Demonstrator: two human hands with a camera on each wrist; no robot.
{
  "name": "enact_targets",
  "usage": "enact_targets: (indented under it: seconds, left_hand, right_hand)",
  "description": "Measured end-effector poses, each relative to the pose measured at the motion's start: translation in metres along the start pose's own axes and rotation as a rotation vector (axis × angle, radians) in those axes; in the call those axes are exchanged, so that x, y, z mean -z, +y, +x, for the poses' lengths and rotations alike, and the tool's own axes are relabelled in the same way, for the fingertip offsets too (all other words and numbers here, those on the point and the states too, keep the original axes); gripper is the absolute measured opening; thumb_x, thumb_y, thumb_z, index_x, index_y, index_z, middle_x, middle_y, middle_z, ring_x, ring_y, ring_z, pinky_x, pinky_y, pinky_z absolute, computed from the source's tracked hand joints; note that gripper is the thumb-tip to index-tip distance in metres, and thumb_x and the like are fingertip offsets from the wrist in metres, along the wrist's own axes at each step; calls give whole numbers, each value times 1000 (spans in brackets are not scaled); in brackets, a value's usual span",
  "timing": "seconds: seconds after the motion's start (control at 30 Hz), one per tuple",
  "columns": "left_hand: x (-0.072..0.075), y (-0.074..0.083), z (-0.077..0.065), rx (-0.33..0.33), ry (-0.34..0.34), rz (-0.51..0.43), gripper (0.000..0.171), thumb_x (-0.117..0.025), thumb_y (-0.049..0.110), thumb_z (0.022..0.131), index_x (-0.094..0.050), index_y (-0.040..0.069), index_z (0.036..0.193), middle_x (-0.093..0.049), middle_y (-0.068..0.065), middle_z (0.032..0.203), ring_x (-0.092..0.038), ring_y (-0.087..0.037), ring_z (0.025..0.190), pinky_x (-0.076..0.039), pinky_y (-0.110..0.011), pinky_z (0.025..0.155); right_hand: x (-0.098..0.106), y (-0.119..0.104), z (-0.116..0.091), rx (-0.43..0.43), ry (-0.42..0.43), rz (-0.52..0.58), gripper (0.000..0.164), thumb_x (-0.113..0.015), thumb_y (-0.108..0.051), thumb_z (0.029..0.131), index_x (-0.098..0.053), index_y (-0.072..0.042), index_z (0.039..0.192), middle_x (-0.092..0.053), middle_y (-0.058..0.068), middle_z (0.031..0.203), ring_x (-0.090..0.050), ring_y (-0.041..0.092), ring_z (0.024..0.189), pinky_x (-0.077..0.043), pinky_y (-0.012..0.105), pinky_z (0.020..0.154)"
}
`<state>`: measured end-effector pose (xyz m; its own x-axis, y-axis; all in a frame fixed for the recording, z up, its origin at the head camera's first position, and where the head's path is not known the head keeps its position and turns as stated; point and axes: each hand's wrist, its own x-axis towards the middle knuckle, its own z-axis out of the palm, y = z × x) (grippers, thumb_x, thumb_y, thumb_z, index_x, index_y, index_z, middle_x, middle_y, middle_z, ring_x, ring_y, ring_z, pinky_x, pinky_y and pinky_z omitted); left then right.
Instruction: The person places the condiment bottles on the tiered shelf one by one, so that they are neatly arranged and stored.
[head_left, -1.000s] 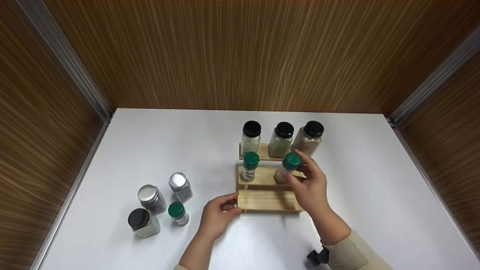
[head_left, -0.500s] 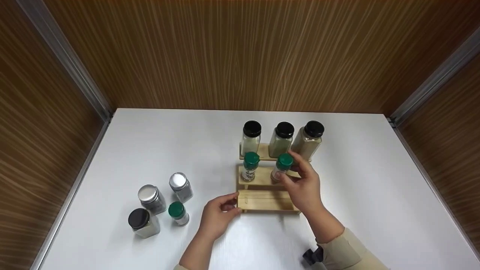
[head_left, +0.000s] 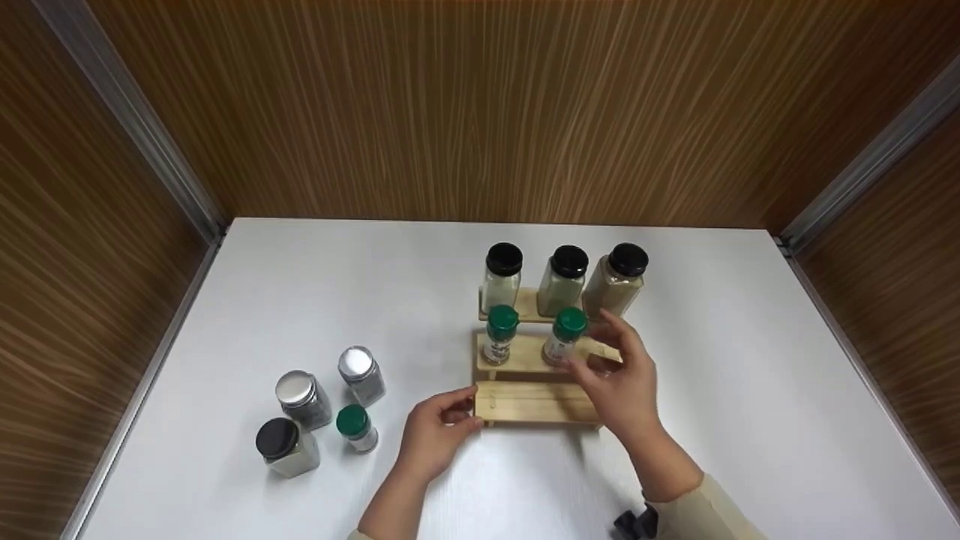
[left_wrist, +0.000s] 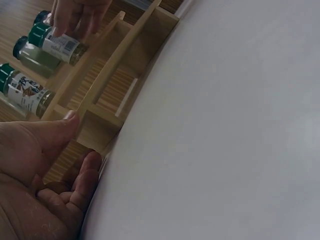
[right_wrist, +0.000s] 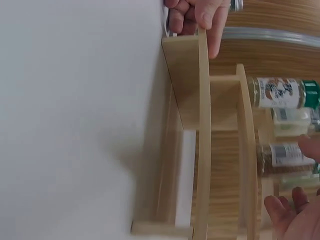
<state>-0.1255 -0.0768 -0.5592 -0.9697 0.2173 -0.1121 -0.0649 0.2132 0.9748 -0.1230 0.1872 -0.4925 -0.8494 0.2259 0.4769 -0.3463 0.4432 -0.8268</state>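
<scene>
A three-tier wooden spice rack [head_left: 534,403] stands on the white table. My left hand [head_left: 439,433] holds the left end of its lowest tier, with the thumb [left_wrist: 62,131] at the shelf edge and the other fingers bent by the side panel. On the middle tier stand two green-capped spice jars, a left one [head_left: 498,346] and a right one [head_left: 559,348]. Beside the right jar is my right hand [head_left: 624,382], its thumb and fingers spread apart. In the right wrist view a gap shows between the thumb [right_wrist: 311,148] and the fingers.
Along the top tier stand three black-capped jars, left [head_left: 501,289], middle [head_left: 559,291] and right [head_left: 613,285]. Left on the table are two silver-capped jars [head_left: 304,401] [head_left: 363,379], a black-capped jar [head_left: 291,450] and a green-capped jar [head_left: 358,431]. Wood-grain panels [head_left: 480,112] enclose the table.
My right hand shifted the right green-capped jar leftward along the middle tier, then let go and drew back slightly to the right. My left hand has stayed on the rack.
</scene>
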Motion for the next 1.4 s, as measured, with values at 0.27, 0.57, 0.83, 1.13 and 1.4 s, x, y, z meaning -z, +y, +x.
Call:
enact_targets:
  seconds: [0.27, 0.57, 0.83, 1.13, 1.4]
  left_hand:
    - [2, 0, -2, -20, 10, -11, 50, -86, 1, 85, -72, 4, 133, -73, -11, 113, -69, -21, 97, -58, -25, 82]
    - [3, -3, -2, -35, 16, -13, 49, -85, 0, 85, -73, 3, 132, -73, -12, 113, -68, -21, 96, -58, -25, 82]
    - [2, -2, -3, -26, 10, -24, 50, -85, 0, 85, -72, 3, 133, -73, -11, 113, -68, -21, 96, -58, -24, 82]
    - [1, -1, -2, -9, 6, -16, 49, -84, -1, 85, -72, 4, 133, -72, -10, 114, -67, -20, 98, -58, -25, 84]
    - [-1, 0, -2, -29, 8, -11, 49, -84, -2, 86, -72, 3, 132, -73, -10, 112, -67, -20, 96, -58, -25, 83]
  right_hand:
    - [31, 3, -10, -30, 115, -35, 76, -88, 19, 72, -57, 6, 140, -66, 11, 117, -64, 9, 112, -57, 20, 89]
    - [51, 14, -29, -68, 97, -49, 84, -88, 21, 70, -54, 6, 145, -63, -2, 122, -64, 9, 116, -55, 18, 95]
    - [59, 22, -45, -194, 41, -29, 84, -88, 20, 72, -53, 6, 147, -62, 12, 129, -64, 14, 118, -55, 18, 95]
    - [64, 30, -51, -345, -72, -1, 82, -87, 12, 79, -48, 8, 150, -58, 27, 138, -63, 18, 120, -55, 18, 95]
    - [63, 36, -52, -413, -175, -18, 78, -87, 9, 82, -49, 10, 149, -59, 27, 138, -65, 39, 121, -58, 32, 97]
